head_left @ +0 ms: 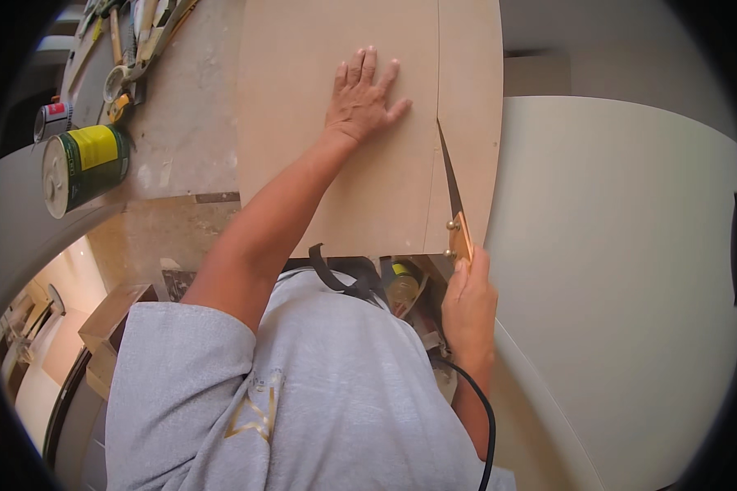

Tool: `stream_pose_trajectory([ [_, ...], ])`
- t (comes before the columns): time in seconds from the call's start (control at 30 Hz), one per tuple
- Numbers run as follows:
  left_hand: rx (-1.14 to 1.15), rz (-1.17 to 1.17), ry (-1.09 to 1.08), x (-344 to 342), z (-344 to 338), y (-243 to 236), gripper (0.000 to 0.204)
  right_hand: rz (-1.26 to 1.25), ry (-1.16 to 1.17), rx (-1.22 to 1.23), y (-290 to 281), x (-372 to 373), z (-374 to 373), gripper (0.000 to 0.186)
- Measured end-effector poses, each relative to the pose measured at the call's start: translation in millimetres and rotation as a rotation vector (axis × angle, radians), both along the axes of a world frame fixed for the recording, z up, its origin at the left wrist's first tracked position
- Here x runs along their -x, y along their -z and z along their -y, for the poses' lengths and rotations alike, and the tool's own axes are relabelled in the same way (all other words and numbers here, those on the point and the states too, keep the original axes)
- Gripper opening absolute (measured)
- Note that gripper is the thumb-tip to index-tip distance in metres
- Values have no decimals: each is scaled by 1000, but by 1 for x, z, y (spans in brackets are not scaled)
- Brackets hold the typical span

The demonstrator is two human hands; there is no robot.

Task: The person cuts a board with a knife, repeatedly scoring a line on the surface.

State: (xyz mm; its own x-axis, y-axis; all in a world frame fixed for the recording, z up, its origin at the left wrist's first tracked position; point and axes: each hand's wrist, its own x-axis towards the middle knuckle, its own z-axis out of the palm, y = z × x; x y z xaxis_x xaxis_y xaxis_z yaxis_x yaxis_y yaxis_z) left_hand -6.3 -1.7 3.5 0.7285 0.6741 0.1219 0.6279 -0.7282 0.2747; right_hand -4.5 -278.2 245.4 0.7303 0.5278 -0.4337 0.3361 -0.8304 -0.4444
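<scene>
When viewed from above, note the wooden board (295, 49) laid across the table (190, 98), partly covered by the left forearm (291, 192). Find at upper left a heap of hand tools, including a hammer (115, 37), beside a yellow tape measure (120, 106). Locate near the table's edge a green can (98, 159) with a yellow label and, just beyond, a smaller can (55, 122) with a red label; take the print on both as too small to read. Observe the gold mark (254, 417) on the grey shirt (336, 352), and the broad pale panel (614, 270) at right. Locate the handsaw (450, 173) over the board's right-hand part, with its tip at a thin lengthwise line. Trace its long axis from the near edge forward and slightly leftward, pointing away from the body. Observe the right grip (470, 307) clamped around the orange-brown handle (462, 235); contrast the left grip (362, 102), palm down on the board with fingers spread apart.
</scene>
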Motion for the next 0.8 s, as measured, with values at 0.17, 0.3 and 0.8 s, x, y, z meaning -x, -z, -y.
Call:
stream_pose_trajectory([
  [0.17, 16, 18, 20, -4, 2, -8, 80, 63, -131, 27, 98, -76, -77, 26],
  [0.3, 22, 20, 28, -2, 1, 5, 80, 133, -150, 25, 112, -107, -137, 25],
  [0.8, 6, 49, 54, -9, 3, -6, 80, 179, -142, -35, 119, -113, -132, 26],
])
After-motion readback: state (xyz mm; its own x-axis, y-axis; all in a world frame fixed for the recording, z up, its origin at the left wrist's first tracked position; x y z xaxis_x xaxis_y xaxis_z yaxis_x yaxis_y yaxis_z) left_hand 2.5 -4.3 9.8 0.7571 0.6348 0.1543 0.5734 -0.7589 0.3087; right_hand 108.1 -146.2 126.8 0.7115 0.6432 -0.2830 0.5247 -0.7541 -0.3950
